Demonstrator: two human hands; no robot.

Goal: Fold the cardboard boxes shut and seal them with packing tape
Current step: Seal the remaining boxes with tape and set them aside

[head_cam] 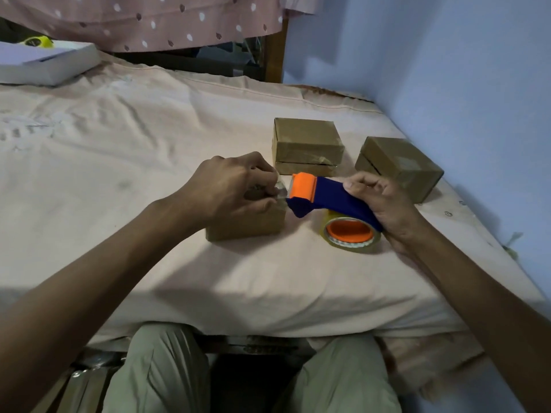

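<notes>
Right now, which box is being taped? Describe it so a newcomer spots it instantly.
Start at the pink bedsheet covering the bed. Three brown cardboard boxes sit toward its right side; take the nearest box, under the left hand. Unlike the two boxes behind, it alone is being touched, and the blue-and-orange tape dispenser in the right hand points at its top corner.

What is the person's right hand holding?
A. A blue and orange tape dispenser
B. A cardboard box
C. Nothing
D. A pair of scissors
A: the right hand grips the blue handle of the tape dispenser, whose clear roll sits on an orange hub, while the left hand pinches the tape end over a cardboard box.
</notes>
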